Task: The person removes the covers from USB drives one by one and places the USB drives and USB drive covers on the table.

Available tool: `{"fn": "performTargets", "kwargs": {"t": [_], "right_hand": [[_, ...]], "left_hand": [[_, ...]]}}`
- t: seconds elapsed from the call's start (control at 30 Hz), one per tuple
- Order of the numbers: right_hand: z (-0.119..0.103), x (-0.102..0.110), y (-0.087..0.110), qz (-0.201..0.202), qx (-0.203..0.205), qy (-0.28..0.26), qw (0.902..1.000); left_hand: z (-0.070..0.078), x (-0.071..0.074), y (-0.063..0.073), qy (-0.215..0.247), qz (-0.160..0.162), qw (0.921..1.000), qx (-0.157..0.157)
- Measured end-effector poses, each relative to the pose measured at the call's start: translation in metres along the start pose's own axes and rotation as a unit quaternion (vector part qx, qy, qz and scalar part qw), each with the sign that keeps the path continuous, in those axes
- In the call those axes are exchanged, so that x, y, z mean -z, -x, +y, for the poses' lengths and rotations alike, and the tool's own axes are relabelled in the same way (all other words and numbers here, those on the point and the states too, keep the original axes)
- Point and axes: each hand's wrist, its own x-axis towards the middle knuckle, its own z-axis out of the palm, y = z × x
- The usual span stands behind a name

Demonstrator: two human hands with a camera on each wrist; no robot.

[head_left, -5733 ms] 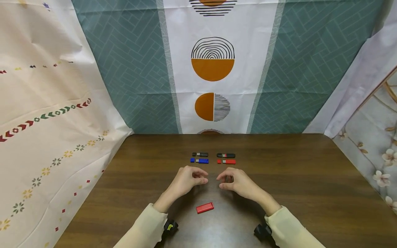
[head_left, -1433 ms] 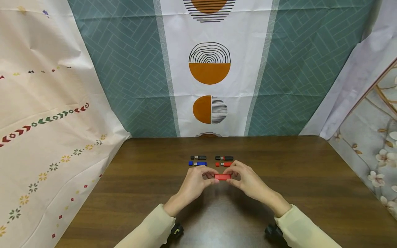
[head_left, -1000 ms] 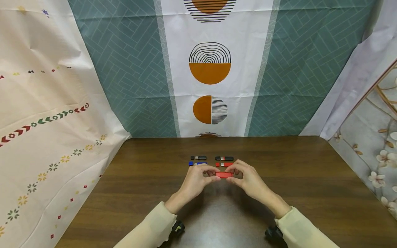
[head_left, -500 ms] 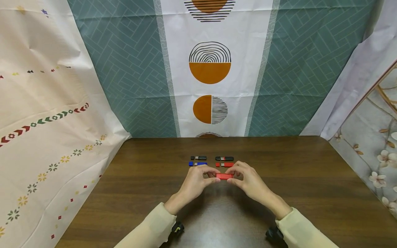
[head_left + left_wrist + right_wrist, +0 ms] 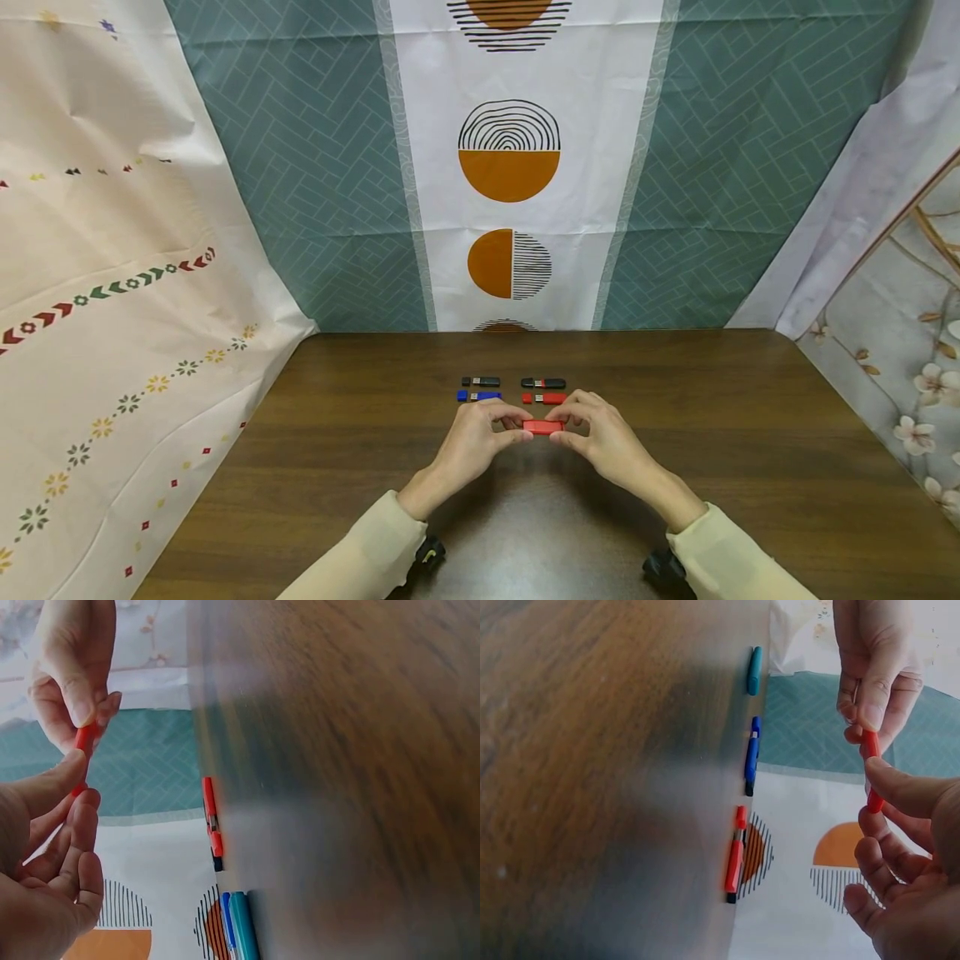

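A red USB stick, its connector covered, is held level above the table between both hands. My left hand pinches its left end between thumb and fingertips. The other end is gripped the same way by my right hand. In the right wrist view the stick is seen edge-on, the fingertips hiding parts of it. Just beyond the hands lie a blue USB stick and another red USB stick, each with its cap off to its left.
Behind these lie a black USB stick and a black-and-red one on the brown wooden table. A teal stick-shaped thing shows in the wrist views. Patterned cloths hang at the back and sides.
Several seconds ago the red USB stick lay on the table nearer the body and both hands were empty. Now both hands hold it raised; over the last second they have barely moved.
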Motion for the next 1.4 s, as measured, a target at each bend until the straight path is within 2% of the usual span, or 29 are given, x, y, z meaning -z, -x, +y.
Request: {"fn": "performTargets", "kwargs": {"t": [0.43, 0.87, 1.4], "right_hand": [[0.0000, -0.0010, -0.0002, 0.007, 0.007, -0.006, 0.9999], [0.0001, -0.0008, 0.0002, 0.007, 0.014, -0.002, 0.9999], [-0.0027, -0.0002, -0.0009, 0.009, 0.007, -0.006, 0.9999]], "left_hand": [[0.0007, 0.0014, 0.0008, 0.001, -0.001, 1.0000, 0.008], [-0.0003, 0.0019, 0.0017, -0.003, -0.001, 0.9999, -0.011], [0.0013, 0.0028, 0.0018, 0.006, 0.003, 1.0000, 0.000]]}}
